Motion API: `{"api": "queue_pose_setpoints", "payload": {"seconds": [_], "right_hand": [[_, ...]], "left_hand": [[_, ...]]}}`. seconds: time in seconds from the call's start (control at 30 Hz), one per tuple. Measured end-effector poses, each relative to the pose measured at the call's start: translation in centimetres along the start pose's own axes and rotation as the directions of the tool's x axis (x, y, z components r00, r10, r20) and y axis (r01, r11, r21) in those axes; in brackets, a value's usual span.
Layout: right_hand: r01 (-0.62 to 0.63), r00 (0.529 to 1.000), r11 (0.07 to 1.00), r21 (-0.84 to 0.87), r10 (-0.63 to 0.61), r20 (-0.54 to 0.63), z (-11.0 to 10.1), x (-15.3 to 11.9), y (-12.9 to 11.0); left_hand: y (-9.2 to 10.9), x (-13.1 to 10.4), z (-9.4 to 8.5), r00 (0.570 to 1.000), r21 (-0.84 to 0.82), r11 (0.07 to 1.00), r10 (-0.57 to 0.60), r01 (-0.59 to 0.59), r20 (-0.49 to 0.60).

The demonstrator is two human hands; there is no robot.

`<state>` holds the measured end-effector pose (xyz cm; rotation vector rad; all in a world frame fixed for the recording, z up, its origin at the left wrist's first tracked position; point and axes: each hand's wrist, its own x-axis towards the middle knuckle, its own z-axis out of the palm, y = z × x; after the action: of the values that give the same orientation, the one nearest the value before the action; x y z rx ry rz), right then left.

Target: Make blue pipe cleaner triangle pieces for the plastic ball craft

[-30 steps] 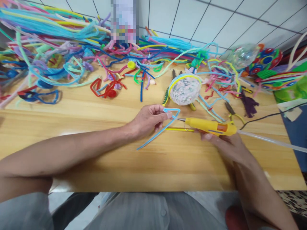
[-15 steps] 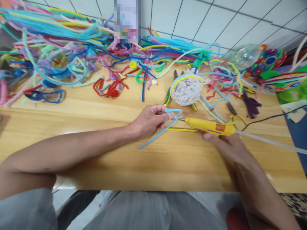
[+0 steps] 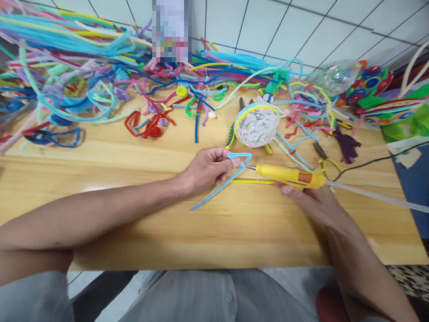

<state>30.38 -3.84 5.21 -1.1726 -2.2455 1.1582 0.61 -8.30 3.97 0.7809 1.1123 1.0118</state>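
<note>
L hand (image 3: 206, 170) pinching blue pipe cleaner (image 3: 231, 172) bent to a loop, just below foil ball (image 3: 257, 125); R hand (image 3: 311, 201) gripping yellow glue gun (image 3: 288, 175), nozzle touching loop; wooden table (image 3: 167, 223) under both

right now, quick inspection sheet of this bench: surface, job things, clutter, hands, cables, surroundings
surface: pale wooden table, bare in its near half.
job's things: light blue pipe cleaner, bent into a loop at the top; yellow glue gun, nozzle at that loop.
clutter: pipe cleaner heap; wrapped ball; pliers.
grippers: left hand pinches the loop; right hand holds the gun.
cables: black cord runs off right.
surroundings: white tiled wall.
</note>
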Motion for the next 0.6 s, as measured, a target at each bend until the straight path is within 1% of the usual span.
{"api": "queue_pose_setpoints", "payload": {"seconds": [0.2,0.6], "right_hand": [[0.028,1.000,0.998,-0.060,-0.028,0.012,-0.14,-0.03,0.08],[0.047,0.999,0.996,-0.080,-0.046,0.014,-0.20,-0.11,0.09]], "left_hand": [[-0.24,0.06,-0.02,1.000,-0.022,1.000,-0.015,0.015,-0.004],[-0.05,-0.13,0.10,1.000,-0.005,1.000,-0.014,0.014,-0.008]]}}
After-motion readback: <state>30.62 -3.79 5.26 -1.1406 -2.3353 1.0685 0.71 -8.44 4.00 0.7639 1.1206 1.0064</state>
